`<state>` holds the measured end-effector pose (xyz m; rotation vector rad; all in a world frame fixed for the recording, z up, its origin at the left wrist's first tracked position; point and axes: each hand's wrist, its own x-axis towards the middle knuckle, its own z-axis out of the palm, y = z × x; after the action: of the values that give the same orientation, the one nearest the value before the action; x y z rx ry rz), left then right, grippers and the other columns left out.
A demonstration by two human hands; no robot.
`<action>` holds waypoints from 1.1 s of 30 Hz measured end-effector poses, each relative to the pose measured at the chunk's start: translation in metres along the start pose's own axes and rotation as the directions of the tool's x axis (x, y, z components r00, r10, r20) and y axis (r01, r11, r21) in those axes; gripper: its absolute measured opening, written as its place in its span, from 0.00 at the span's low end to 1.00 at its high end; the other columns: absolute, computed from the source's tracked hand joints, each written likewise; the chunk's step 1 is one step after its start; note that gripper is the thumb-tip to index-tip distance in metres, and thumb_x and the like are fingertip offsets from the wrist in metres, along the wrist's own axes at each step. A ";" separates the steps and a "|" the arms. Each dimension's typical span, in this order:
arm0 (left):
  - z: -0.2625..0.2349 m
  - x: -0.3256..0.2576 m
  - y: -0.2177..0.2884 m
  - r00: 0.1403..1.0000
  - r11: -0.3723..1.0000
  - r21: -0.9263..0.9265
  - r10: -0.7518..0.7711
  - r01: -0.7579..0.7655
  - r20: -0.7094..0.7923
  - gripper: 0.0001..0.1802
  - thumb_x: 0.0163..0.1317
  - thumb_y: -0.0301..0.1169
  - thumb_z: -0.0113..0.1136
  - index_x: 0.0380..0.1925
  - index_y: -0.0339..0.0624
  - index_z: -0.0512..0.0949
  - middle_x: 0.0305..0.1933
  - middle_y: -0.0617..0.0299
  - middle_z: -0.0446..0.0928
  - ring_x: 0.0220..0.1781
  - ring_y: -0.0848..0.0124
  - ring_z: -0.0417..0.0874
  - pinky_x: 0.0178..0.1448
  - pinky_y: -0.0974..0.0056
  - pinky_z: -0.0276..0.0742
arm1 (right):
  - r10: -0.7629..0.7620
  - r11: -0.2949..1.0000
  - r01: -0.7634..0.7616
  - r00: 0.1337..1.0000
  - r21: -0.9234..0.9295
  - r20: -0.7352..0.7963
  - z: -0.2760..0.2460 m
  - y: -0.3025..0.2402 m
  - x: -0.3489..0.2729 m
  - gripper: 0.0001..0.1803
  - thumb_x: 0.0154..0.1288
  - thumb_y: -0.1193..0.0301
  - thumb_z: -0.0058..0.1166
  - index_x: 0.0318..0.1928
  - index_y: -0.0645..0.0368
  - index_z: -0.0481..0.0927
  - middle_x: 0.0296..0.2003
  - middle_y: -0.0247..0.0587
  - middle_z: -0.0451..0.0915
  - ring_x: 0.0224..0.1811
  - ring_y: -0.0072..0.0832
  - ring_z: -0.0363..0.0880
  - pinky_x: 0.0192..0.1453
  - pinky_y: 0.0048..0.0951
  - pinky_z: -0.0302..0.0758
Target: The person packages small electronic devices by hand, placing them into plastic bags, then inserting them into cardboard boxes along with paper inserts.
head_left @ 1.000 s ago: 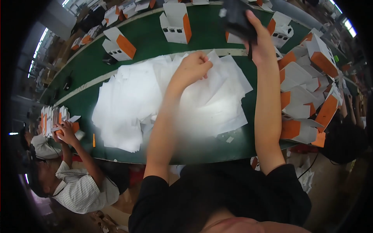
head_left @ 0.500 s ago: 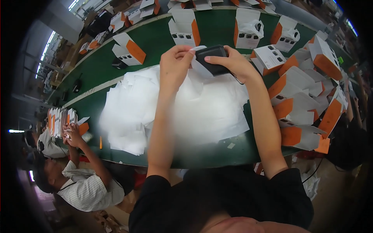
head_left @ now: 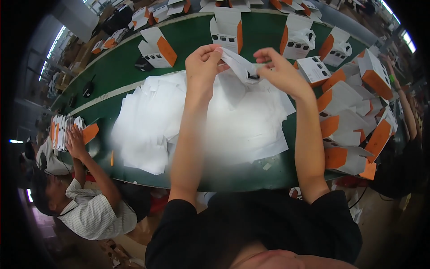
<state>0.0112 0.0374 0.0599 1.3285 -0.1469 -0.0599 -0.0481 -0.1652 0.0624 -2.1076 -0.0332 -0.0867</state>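
My left hand [head_left: 204, 67] is closed on the upper end of a thin white bag [head_left: 235, 62], pinched between thumb and fingers. The bag hangs slanting to the right, and a small part of a black device [head_left: 252, 75] shows at its lower right end; the rest is covered. My right hand [head_left: 284, 74] is beside that end, fingers curled but apart, the thumb close to the bag. Whether the thumb touches it I cannot tell. Beneath both hands lies a wide heap of flat white bags [head_left: 244, 130] on the green table [head_left: 188, 42].
Open white-and-orange boxes [head_left: 226, 33] stand along the far side; more are piled at the right [head_left: 345, 101]. A closed box [head_left: 313, 69] lies near my right hand. At the left, a co-worker's hand [head_left: 75, 141] touches stacked flat boxes [head_left: 60, 130]. An orange tool [head_left: 112, 158] lies nearby.
The black device, bare for the most part before, is now mostly inside the white bag. My right hand has let go of it and its fingers have spread. The co-worker's hands have shifted over the stack.
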 end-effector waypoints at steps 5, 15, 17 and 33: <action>0.013 -0.011 0.002 0.998 0.987 -0.159 0.003 0.006 0.055 0.13 0.70 0.28 0.61 0.49 0.30 0.80 0.42 0.55 0.84 0.44 0.68 0.86 0.51 0.61 0.85 | -0.107 0.994 0.111 0.983 -0.020 0.152 0.012 0.000 -0.007 0.48 0.51 0.55 0.75 0.70 0.59 0.69 0.63 0.53 0.76 0.64 0.45 0.76 0.63 0.39 0.76; -0.002 0.102 -0.001 0.816 0.826 0.379 0.525 -0.418 -0.244 0.15 0.66 0.35 0.63 0.43 0.32 0.82 0.37 0.53 0.85 0.38 0.60 0.87 0.42 0.60 0.82 | -0.471 0.873 0.482 0.793 -0.075 -0.386 -0.002 -0.030 0.068 0.32 0.56 0.66 0.73 0.58 0.62 0.75 0.48 0.48 0.86 0.50 0.38 0.87 0.55 0.34 0.79; -0.004 0.144 -0.032 0.781 0.662 0.634 0.608 -0.400 -0.142 0.17 0.64 0.37 0.65 0.44 0.33 0.82 0.38 0.49 0.85 0.42 0.51 0.87 0.49 0.54 0.81 | -0.513 0.839 0.538 0.733 -0.082 -0.446 0.008 -0.024 0.115 0.30 0.57 0.66 0.73 0.58 0.61 0.76 0.49 0.47 0.86 0.51 0.36 0.86 0.56 0.34 0.79; 0.008 0.131 -0.053 0.905 0.729 0.663 0.384 -0.173 -0.186 0.10 0.63 0.31 0.61 0.36 0.35 0.83 0.40 0.39 0.85 0.46 0.42 0.86 0.53 0.48 0.81 | -0.704 0.435 0.253 0.694 -0.864 -0.151 0.037 0.034 0.143 0.22 0.60 0.53 0.65 0.50 0.51 0.87 0.62 0.44 0.75 0.67 0.47 0.68 0.71 0.56 0.65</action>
<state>0.1414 0.0000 0.0199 1.9636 -0.1007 0.5096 0.0978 -0.1528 0.0255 -2.8338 -0.3960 -1.2597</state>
